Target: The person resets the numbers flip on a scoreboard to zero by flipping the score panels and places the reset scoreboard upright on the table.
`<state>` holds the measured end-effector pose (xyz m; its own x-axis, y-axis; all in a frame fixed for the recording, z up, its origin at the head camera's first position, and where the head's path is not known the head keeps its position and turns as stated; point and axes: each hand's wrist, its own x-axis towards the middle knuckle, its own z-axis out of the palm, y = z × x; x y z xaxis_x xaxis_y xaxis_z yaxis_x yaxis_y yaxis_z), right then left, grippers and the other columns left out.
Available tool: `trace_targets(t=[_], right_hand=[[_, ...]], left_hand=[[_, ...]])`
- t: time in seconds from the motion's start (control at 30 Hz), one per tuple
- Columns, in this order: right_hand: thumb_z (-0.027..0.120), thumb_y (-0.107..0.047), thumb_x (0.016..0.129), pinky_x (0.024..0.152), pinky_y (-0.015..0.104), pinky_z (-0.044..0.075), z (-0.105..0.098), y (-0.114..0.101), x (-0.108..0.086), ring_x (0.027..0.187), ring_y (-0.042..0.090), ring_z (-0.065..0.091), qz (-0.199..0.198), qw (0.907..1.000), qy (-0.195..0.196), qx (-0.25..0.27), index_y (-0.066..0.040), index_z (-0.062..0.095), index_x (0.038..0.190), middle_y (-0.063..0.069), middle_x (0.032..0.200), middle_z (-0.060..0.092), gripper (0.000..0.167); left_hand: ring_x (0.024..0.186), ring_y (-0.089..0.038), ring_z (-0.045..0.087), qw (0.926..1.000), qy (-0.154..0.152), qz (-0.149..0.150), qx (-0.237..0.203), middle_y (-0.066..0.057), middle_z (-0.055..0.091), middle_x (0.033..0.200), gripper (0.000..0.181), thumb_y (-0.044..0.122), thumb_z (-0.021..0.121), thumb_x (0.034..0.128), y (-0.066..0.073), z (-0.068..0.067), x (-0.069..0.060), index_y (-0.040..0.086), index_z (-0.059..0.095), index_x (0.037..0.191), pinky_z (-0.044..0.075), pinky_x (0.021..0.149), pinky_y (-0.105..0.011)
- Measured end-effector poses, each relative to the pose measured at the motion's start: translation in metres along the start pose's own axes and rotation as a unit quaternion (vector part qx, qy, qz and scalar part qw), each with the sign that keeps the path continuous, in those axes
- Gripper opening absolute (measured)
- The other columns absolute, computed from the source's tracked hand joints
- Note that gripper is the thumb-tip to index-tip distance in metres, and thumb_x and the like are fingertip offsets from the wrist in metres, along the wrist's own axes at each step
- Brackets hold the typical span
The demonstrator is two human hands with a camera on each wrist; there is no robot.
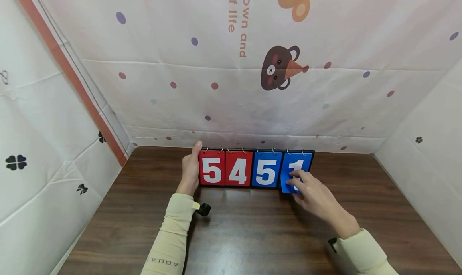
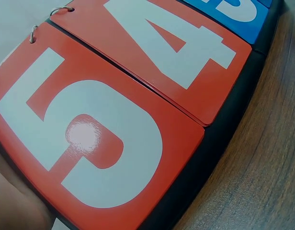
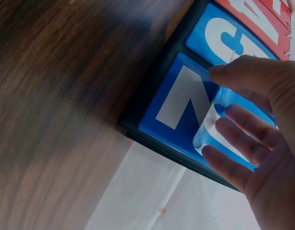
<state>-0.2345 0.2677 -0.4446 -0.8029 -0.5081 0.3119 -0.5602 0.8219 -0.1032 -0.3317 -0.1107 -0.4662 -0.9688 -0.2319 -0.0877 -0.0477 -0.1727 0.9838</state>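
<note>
A flip scoreboard (image 1: 238,187) stands at the back of the table, its number cards hung on metal rings. From the left it reads 5 and 4 on red cards (image 1: 238,175), then 5 and 1 on blue. My left hand (image 1: 190,168) holds the board's left end, thumb up along the edge; its fingers are hidden behind. With thumb and fingers, my right hand (image 1: 317,197) pinches the lower part of the rightmost blue card (image 1: 296,162), which is bent up from the board. Beneath it, in the right wrist view, another blue card (image 3: 183,98) shows part of a white numeral.
The brown wooden table (image 1: 245,235) stretches in front of the board and to both sides. A pale printed cloth (image 1: 216,102) hangs close behind it, with further white cloth at the left and right. A black wrist-worn piece (image 1: 204,209) sits by the left cuff.
</note>
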Motion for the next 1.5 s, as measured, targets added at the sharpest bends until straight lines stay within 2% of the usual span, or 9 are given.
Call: trace_targets(t=[0.23, 0.5, 0.77, 0.9, 1.13, 1.23, 1.43, 1.5], right_hand=[[0.094, 0.003, 0.073, 0.096, 0.058, 0.055, 0.002, 0.000, -0.001, 0.118, 0.040, 0.064, -0.022, 0.9995, 0.020, -0.006, -0.002, 0.076, 0.113, 0.021, 0.130, 0.062, 0.044], [0.093, 0.003, 0.075, 0.094, 0.056, 0.056, 0.002, 0.000, 0.002, 0.115, 0.038, 0.065, -0.023, 0.9993, 0.028, -0.013, -0.002, 0.076, 0.114, 0.020, 0.128, 0.063, 0.043], [0.088, 0.002, 0.081, 0.093, 0.053, 0.058, -0.006, -0.005, 0.010, 0.112, 0.036, 0.066, -0.010, 0.9992, 0.037, -0.008, -0.002, 0.073, 0.115, 0.018, 0.125, 0.065, 0.037], [0.087, -0.001, 0.083, 0.091, 0.053, 0.058, -0.014, -0.009, 0.018, 0.112, 0.036, 0.067, -0.013, 0.9981, 0.060, -0.003, -0.003, 0.074, 0.114, 0.018, 0.124, 0.067, 0.034], [0.086, -0.001, 0.083, 0.084, 0.051, 0.060, -0.031, -0.009, 0.036, 0.109, 0.034, 0.068, -0.060, 0.9916, 0.115, -0.001, -0.001, 0.074, 0.113, 0.017, 0.122, 0.068, 0.033], [0.084, 0.000, 0.084, 0.081, 0.051, 0.060, -0.039, -0.007, 0.046, 0.108, 0.034, 0.067, -0.068, 0.9892, 0.129, -0.004, 0.000, 0.074, 0.114, 0.018, 0.122, 0.068, 0.031], [0.079, -0.001, 0.091, 0.076, 0.051, 0.060, -0.049, 0.002, 0.070, 0.108, 0.035, 0.067, -0.041, 0.9912, 0.126, -0.004, -0.001, 0.074, 0.116, 0.018, 0.125, 0.067, 0.026], [0.077, -0.002, 0.094, 0.078, 0.052, 0.060, -0.049, 0.005, 0.077, 0.109, 0.036, 0.067, -0.026, 0.9925, 0.119, 0.005, 0.000, 0.074, 0.116, 0.019, 0.125, 0.067, 0.023]], left_hand=[[0.087, -0.020, 0.061, 1.0000, 0.002, 0.005, -0.003, -0.004, 0.068, 0.085, 0.058, 0.063, 0.064, 0.0983, 0.000, 0.000, 0.001, 0.009, 0.069, 0.079, 0.050, 0.081, -0.035], [0.094, -0.020, 0.061, 1.0000, 0.000, 0.000, 0.003, -0.005, 0.069, 0.094, 0.059, 0.064, 0.062, 0.0988, 0.001, -0.002, 0.001, 0.007, 0.070, 0.089, 0.050, 0.085, -0.037], [0.089, -0.020, 0.061, 1.0000, 0.001, 0.003, -0.001, -0.005, 0.069, 0.089, 0.057, 0.062, 0.062, 0.0992, 0.000, -0.003, 0.001, 0.008, 0.071, 0.085, 0.050, 0.081, -0.035], [0.088, -0.019, 0.061, 1.0000, 0.003, 0.002, 0.002, -0.004, 0.069, 0.088, 0.057, 0.062, 0.063, 0.0991, 0.000, -0.002, 0.002, 0.007, 0.070, 0.085, 0.051, 0.080, -0.034], [0.082, -0.017, 0.062, 1.0000, 0.002, 0.009, -0.001, -0.003, 0.069, 0.083, 0.055, 0.060, 0.063, 0.0995, 0.000, -0.001, 0.000, 0.010, 0.070, 0.077, 0.051, 0.076, -0.032], [0.081, -0.017, 0.062, 0.9999, 0.001, 0.010, 0.000, -0.003, 0.070, 0.081, 0.055, 0.060, 0.064, 0.0992, -0.001, -0.001, 0.001, 0.011, 0.070, 0.076, 0.051, 0.075, -0.031], [0.082, -0.018, 0.063, 0.9999, 0.000, 0.011, 0.002, -0.003, 0.071, 0.084, 0.056, 0.061, 0.063, 0.0990, -0.002, -0.001, 0.000, 0.009, 0.071, 0.079, 0.052, 0.076, -0.032], [0.083, -0.018, 0.063, 0.9999, 0.000, 0.010, 0.004, -0.004, 0.071, 0.084, 0.057, 0.062, 0.063, 0.0990, -0.002, -0.001, 0.000, 0.009, 0.072, 0.080, 0.052, 0.076, -0.032]])
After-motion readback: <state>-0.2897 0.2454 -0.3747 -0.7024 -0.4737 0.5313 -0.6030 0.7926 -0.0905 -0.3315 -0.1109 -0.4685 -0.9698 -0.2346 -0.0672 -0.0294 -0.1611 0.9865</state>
